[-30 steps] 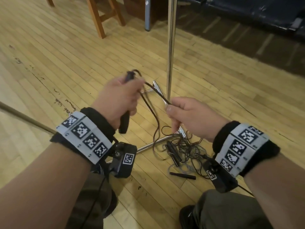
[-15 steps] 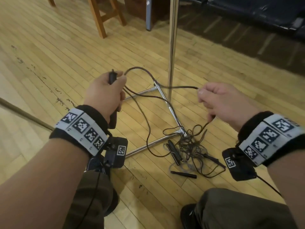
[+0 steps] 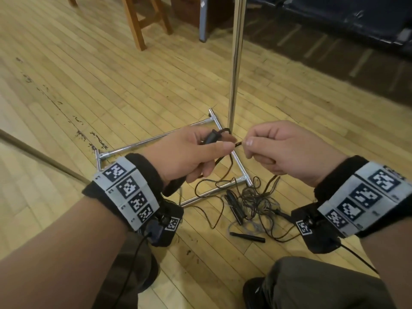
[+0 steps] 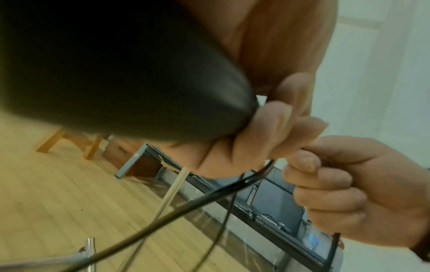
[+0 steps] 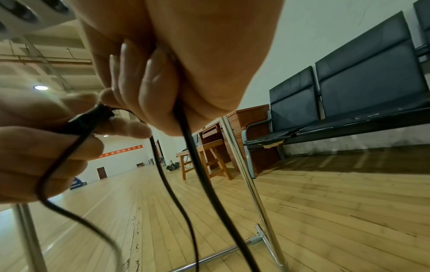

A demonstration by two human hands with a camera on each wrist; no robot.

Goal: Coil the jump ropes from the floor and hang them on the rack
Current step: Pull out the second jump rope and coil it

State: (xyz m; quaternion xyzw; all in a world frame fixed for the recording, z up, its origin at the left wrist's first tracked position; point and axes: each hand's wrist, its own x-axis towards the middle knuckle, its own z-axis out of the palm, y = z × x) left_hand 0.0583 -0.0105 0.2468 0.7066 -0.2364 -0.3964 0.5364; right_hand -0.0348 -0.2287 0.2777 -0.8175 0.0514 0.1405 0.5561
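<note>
My left hand [image 3: 191, 152] grips a black jump rope handle [image 3: 211, 138] with cord loops gathered against it. My right hand [image 3: 285, 150] pinches the thin black cord [image 3: 238, 144] right at the left thumb, so the hands almost touch. Cord hangs from both fists to a tangle of ropes [image 3: 252, 201] on the floor by the rack's base. The left wrist view shows the handle [image 4: 116, 73] in curled fingers [image 4: 267, 132], with the cord [image 4: 186, 208] running down. In the right wrist view the cord [image 5: 197, 174] drops from my right hand [image 5: 186, 64] beside the handle tip [image 5: 93, 116].
The rack's chrome pole [image 3: 236, 63] rises just behind my hands, and its tube base [image 3: 156, 141] lies on the wooden floor. A loose black handle [image 3: 247, 237] lies near my knee. A wooden stool [image 3: 142, 21] and dark bench seats [image 5: 349, 82] stand further back.
Half a second ago my hands were apart with cord stretched between them. My right hand has swung back left to meet the left hand, bringing another length of cord.
</note>
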